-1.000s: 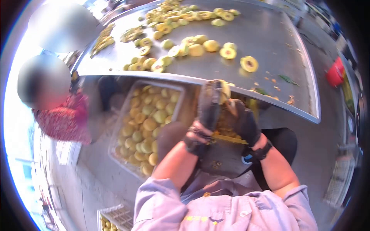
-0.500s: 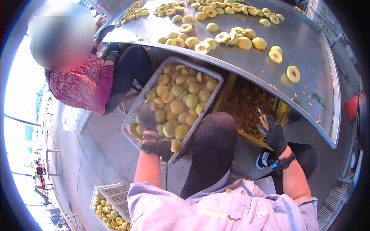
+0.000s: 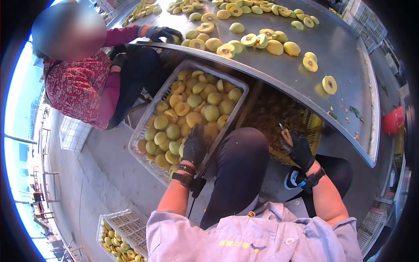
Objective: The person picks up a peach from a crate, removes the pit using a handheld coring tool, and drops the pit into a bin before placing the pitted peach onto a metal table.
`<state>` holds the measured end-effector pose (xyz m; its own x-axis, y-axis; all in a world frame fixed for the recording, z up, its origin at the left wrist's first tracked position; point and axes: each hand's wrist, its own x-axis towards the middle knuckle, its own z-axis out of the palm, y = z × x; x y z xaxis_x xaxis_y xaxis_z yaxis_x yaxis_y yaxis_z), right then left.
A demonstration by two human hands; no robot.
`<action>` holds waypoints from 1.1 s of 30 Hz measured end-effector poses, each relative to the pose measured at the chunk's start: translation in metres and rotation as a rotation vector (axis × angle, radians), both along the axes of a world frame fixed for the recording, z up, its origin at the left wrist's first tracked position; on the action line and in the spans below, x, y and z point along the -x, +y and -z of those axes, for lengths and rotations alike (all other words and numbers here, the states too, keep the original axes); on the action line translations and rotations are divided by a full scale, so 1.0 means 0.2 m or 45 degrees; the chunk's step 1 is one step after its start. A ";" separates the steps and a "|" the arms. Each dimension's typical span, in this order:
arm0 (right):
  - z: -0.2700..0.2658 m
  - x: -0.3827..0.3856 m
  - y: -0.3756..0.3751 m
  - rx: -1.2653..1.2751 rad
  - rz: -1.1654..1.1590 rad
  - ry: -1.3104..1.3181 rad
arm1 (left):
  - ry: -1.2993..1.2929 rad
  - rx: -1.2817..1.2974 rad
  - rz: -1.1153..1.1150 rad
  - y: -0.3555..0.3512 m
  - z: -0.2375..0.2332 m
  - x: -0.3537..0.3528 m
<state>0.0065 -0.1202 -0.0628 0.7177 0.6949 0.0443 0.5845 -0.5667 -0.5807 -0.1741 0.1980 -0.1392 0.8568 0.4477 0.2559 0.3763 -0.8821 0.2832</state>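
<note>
My left hand (image 3: 195, 146), in a black glove, reaches down onto the yellow peaches (image 3: 187, 113) at the near edge of a grey plastic crate (image 3: 144, 126); whether it grips one I cannot tell. My right hand (image 3: 299, 149), also gloved, holds a small pitting knife (image 3: 283, 131) over a yellow crate of peach pits and scraps (image 3: 283, 118). My dark-trousered knee (image 3: 240, 153) lies between the two hands.
A steel table (image 3: 305, 48) above carries halved peaches (image 3: 257, 39). A person in a red patterned top (image 3: 78, 83) sits at left, a gloved hand (image 3: 159, 32) on the table edge. Another crate of peaches (image 3: 120, 236) stands lower left. A red bucket (image 3: 393, 120) is at right.
Both hands were together at the table edge on a peach; my left hand then dropped to the crate of whole peaches and shifted right. The neighbour's hand reached onto the table.
</note>
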 end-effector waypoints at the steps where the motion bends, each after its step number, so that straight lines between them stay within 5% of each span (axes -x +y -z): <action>1: 0.00 0.00 -0.02 -0.002 0.008 -0.022 | 0.005 -0.025 0.071 0.05 0.05 0.01; 8: 0.04 0.00 -0.06 0.009 -0.003 -0.057 | 0.207 0.178 -0.192 0.02 -0.07 -0.06; 11: 0.03 0.00 -0.08 -0.054 -0.019 -0.052 | -0.027 0.268 -0.032 0.12 -0.01 0.03; 15: 0.01 0.00 -0.13 -0.060 0.018 0.033 | 0.050 0.017 -0.394 -0.01 -0.15 0.17; 18: 0.01 0.00 -0.13 -0.034 -0.008 0.002 | 0.048 -0.025 -0.335 -0.08 -0.04 0.29; 29: 0.09 -0.01 -0.14 0.051 -0.005 -0.022 | -0.259 0.596 -0.480 0.13 0.09 0.40; 33: 0.10 -0.02 -0.12 0.118 -0.028 -0.041 | -0.431 0.032 -0.512 0.08 -0.11 0.26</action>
